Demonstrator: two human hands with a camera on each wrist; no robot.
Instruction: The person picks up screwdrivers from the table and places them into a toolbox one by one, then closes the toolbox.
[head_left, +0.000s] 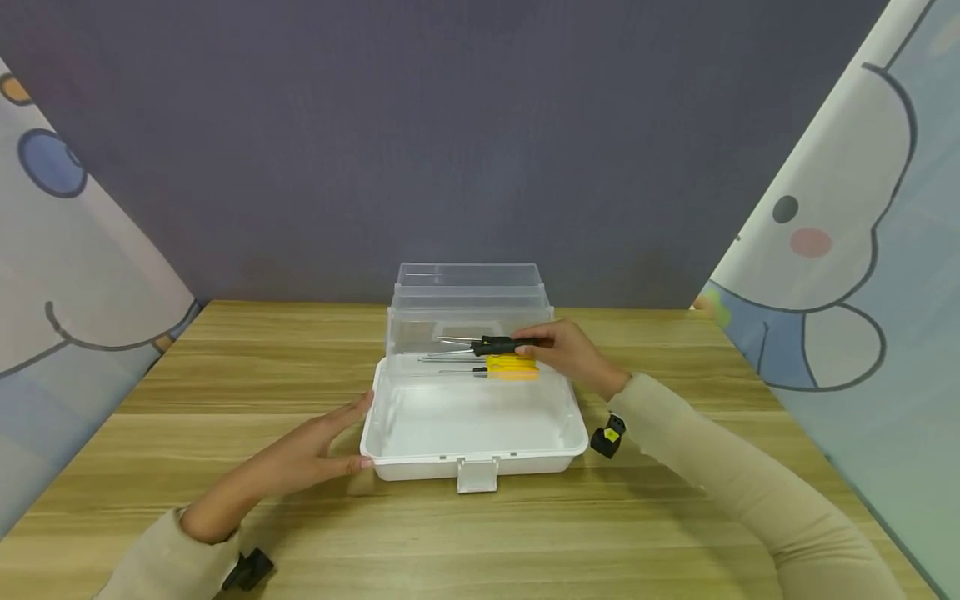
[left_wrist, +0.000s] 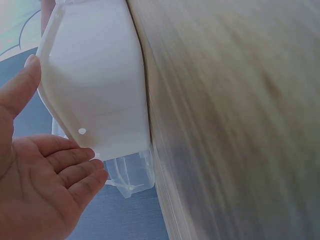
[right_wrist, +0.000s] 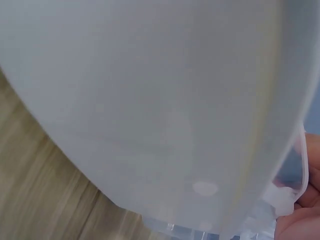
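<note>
A white plastic toolbox (head_left: 475, 467) sits with its clear lid (head_left: 468, 296) raised at the back. My right hand (head_left: 573, 354) pinches black-handled screwdrivers (head_left: 495, 347) by their handles over the box's rear, their metal shafts pointing left. Just below them are yellow-handled screwdrivers (head_left: 512, 363) at the back of the box, also with shafts to the left. My left hand (head_left: 303, 454) touches the box's left side, fingers fairly straight, with the thumb at the front left corner. In the left wrist view, the thumb and fingertips meet the rim of the white box wall (left_wrist: 100, 75).
The box stands on a wood-grain table (head_left: 300, 533), its front latch (head_left: 477, 477) hanging down. Behind the table rises a dark grey panel (head_left: 465, 150). Cartoon-printed curtains (head_left: 840, 250) flank both sides. The near box wall (right_wrist: 150, 100) fills most of the right wrist view.
</note>
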